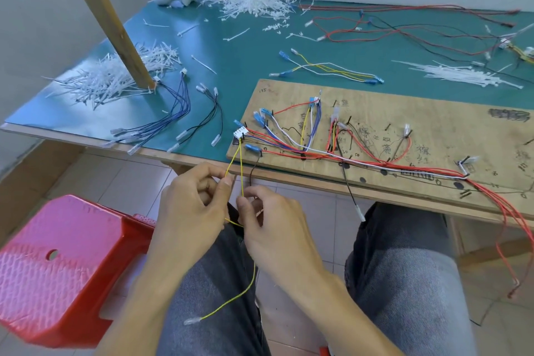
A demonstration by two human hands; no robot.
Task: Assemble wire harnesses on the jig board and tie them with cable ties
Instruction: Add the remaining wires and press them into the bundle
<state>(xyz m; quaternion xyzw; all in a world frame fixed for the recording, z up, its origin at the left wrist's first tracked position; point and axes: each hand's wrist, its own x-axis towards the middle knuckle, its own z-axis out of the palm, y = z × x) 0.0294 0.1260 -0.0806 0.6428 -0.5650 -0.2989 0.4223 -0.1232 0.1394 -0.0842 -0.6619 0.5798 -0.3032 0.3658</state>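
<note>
knees in grey denim jeans [404,269] fill the bottom of the frame, with a red plastic stool [66,263] at lower left. between the thighs a thin yellow wire [255,272] hangs down to a clear-sleeved terminal [192,321]. just above, the left hand [187,205] has its grip clamped on one run of the yellow wire, thumb against forefinger. the right hand [271,220], just beside it, pinches a second yellow run, its grip likewise closed on the wire. both runs rise over the bench edge to a small white plastic connector [240,133] at the left end of the plywood jig board [375,113]. the board lies on the green-topped bench [237,52] at middle right of the frame. on it, red, white and blue harness wires [318,153] run among black pegs. left of the board lie a loose blue wire bundle [176,107] and some black wires [215,113]. farther back, heaps of white cable ties [115,81] surround a slanting wooden post [107,17]. long red and black leads [404,26] sprawl at upper right.
</note>
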